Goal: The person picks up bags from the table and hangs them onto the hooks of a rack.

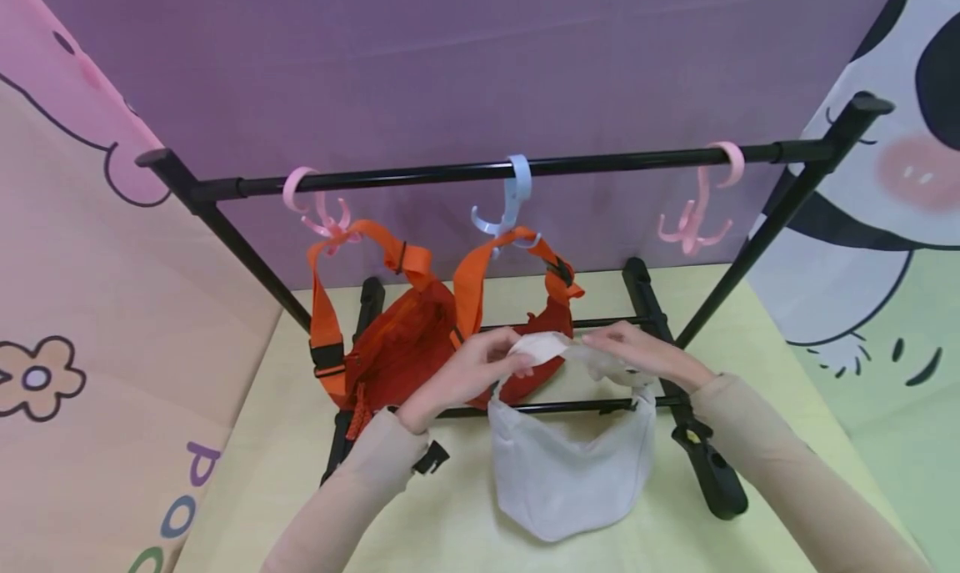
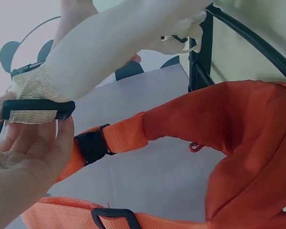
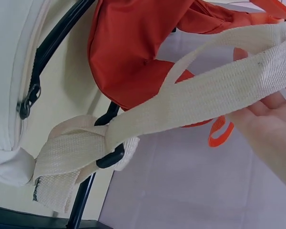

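A white shoulder bag (image 1: 573,473) hangs low in front of the black rack, its strap (image 1: 542,345) raised between both hands. My left hand (image 1: 476,369) grips the strap near a black slider (image 2: 38,109), which shows in the left wrist view. On the other side, my right hand (image 1: 637,352) holds the strap between thumb and fingers; the webbing (image 3: 195,98) crosses its palm in the right wrist view, and its fingertips are partly hidden. Just behind the hands, a red waist bag (image 1: 408,348) hangs by orange straps from a pink hook (image 1: 330,223) and a blue hook (image 1: 513,198).
Along the top runs a black bar (image 1: 600,166) with another pink hook (image 1: 697,210) at its right, carrying nothing. The rack's black feet (image 1: 716,473) stand on a pale yellow surface (image 1: 435,531). Purple cloth (image 1: 480,72) hangs behind, with printed panels at both sides.
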`<state>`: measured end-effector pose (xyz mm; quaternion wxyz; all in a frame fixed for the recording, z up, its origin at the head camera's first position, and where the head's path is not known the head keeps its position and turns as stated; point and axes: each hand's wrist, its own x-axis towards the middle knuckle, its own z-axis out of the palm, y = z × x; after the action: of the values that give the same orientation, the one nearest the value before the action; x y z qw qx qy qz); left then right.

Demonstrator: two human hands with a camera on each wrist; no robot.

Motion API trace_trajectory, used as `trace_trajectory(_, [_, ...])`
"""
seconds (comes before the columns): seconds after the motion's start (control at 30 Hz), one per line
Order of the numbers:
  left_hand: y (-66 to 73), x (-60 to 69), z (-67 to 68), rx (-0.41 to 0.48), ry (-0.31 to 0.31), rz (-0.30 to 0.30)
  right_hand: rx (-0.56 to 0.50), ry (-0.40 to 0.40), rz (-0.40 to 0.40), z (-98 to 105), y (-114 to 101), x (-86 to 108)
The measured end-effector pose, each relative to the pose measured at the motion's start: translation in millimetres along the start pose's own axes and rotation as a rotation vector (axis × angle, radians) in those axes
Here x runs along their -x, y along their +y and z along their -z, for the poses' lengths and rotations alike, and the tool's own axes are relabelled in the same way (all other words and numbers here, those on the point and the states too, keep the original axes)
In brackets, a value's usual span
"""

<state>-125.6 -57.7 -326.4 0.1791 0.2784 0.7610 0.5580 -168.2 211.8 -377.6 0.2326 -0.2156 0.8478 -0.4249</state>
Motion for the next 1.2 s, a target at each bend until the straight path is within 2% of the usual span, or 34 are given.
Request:
trace_trajectory(0.07, [-4.6, -0.1, 0.9, 0.007, 0.011, -0.003, -0.006, -0.012, 0.011, 1, 0, 1.0])
trace_trajectory(0.3, [-35.3, -5.2, 3.2, 0.018, 0.027, -0.023, -0.017, -0.073, 0.093, -1, -4, 4.2])
trace_trajectory(0.37, [-39.3, -5.2, 3.7, 0.014, 0.014, -0.008, -0.015, -0.071, 0.107, -3, -6, 5.1])
trace_trajectory(0.5, [-43.8, -6.5, 2.6, -0.008, -0.034, 0.06, 0.017, -0.045, 0.133, -5, -12, 6.8])
trace_trajectory(0.57, [-43.5, -7.6, 1.3, -0.009, -0.06, 0.09, 0.032, -0.032, 0.138, -6, -16, 7.4])
trace_trajectory(0.7, [-30.5, -7.9, -0.5, -0.012, -0.086, 0.114, 0.066, -0.009, 0.145, -9, -22, 7.8])
trace_trajectory(0.73, [-24.7, -7.7, -0.8, -0.024, -0.084, 0.121, 0.068, -0.005, 0.144, -9, -24, 8.0])
trace_trajectory(0.8, [-22.8, -11.3, -0.3, -0.073, -0.08, 0.128, 0.076, -0.002, 0.145, -10, -26, 8.1])
trace_trajectory(0.97, [-27.3, -25.0, 0.8, -0.197, -0.101, 0.129, 0.07, -0.004, 0.128, -10, -32, 7.8])
trace_trajectory(1.1, [-19.8, -30.1, -0.1, -0.243, -0.129, 0.138, 0.054, -0.023, 0.09, -9, -37, 8.5])
trace_trajectory(1.2, [-15.9, -33.0, -0.9, -0.253, -0.14, 0.136, 0.081, -0.056, 0.095, -8, -39, 8.5])
